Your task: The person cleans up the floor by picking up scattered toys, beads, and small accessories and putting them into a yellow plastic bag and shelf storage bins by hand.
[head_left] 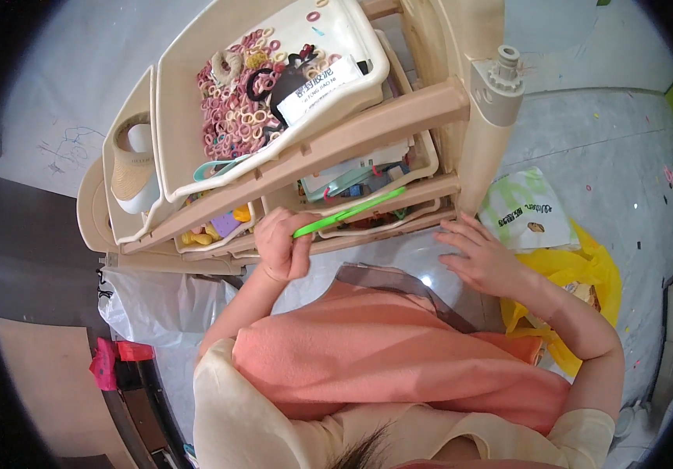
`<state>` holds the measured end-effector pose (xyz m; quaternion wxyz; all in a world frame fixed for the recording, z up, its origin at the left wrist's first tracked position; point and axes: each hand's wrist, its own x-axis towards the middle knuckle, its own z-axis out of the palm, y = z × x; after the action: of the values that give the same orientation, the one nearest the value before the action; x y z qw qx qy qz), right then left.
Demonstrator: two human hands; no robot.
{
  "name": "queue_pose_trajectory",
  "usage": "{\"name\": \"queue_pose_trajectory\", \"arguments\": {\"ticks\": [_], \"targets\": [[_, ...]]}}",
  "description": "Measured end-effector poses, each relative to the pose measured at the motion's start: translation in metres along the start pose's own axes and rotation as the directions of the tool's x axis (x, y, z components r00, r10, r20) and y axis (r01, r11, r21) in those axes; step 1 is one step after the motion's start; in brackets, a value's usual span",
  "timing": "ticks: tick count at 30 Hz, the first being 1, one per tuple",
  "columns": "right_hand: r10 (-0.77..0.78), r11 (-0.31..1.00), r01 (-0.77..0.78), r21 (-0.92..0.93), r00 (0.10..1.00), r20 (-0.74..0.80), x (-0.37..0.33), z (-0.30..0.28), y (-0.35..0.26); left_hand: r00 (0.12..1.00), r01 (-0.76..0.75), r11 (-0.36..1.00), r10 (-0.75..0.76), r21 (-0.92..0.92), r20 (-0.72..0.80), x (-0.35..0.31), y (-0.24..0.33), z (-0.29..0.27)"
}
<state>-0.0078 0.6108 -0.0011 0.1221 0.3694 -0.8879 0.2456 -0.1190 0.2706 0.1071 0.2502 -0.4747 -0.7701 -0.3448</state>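
My left hand (280,242) is closed around one end of a long, thin, bright green plastic piece (352,213), whose exact kind I cannot make out. Its free end points up and to the right, in front of the lower bins of a beige storage rack (383,129). My right hand (473,254) holds nothing, its fingers apart, close to the foot of the rack's right post (492,133). In the upper bin (176,117) lie many small pink and cream hair ties (235,117), a black hair piece (293,86) and a white printed packet (322,90).
A narrow bin at the left holds a straw-coloured visor (132,176). Lower bins contain toys (227,223) and a teal-edged case (344,184). A white plastic bag (168,301) lies at left; a yellow bag (602,270) and a green-white package (528,207) lie at right. Orange cloth (383,344) covers my lap.
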Motion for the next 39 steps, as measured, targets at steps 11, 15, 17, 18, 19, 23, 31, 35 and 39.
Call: {"name": "queue_pose_trajectory", "arguments": {"ticks": [11,15,17,18,19,23,31,35,39], "targets": [[0.109,0.99,-0.105,0.096,0.993,-0.033,0.013,0.001,0.022,0.885,0.358,0.654,-0.011,0.666,-0.465,-0.124,-0.131,-0.081],[0.065,0.993,-0.058,0.101,0.996,-0.067,0.015,-0.001,0.017,0.74,0.586,0.447,0.044,0.675,-0.671,-0.135,-0.152,-0.132],[0.062,0.993,-0.054,0.109,0.995,-0.078,0.013,0.0,0.015,0.861,0.501,0.272,-0.055,0.822,-0.506,-0.142,-0.158,-0.133],[0.077,0.99,-0.067,0.125,0.994,-0.075,0.01,0.0,0.013,0.92,0.359,0.113,-0.21,0.926,-0.331,-0.145,-0.162,-0.131],[0.092,0.99,-0.083,0.118,0.993,-0.072,0.005,0.0,0.009,0.903,0.379,0.135,-0.273,0.916,-0.333,-0.147,-0.163,-0.124],[0.144,0.984,-0.134,0.114,0.986,-0.079,-0.015,-0.001,0.007,0.716,0.61,-0.004,-0.426,0.792,-0.554,-0.147,-0.164,-0.109],[0.218,0.974,-0.217,0.061,0.976,-0.006,-0.056,0.009,0.032,0.99,0.004,0.664,0.102,0.748,-0.095,-0.111,-0.12,-0.048],[0.466,0.883,-0.469,-0.001,0.878,-0.111,-0.082,-0.026,0.051,0.932,-0.361,0.828,0.332,0.429,0.144,-0.045,-0.05,0.01],[0.6,0.643,-0.729,-0.236,0.67,-0.437,-0.144,-0.066,0.103,0.813,-0.53,0.845,0.482,0.072,0.327,0.012,-0.005,0.04]]}}
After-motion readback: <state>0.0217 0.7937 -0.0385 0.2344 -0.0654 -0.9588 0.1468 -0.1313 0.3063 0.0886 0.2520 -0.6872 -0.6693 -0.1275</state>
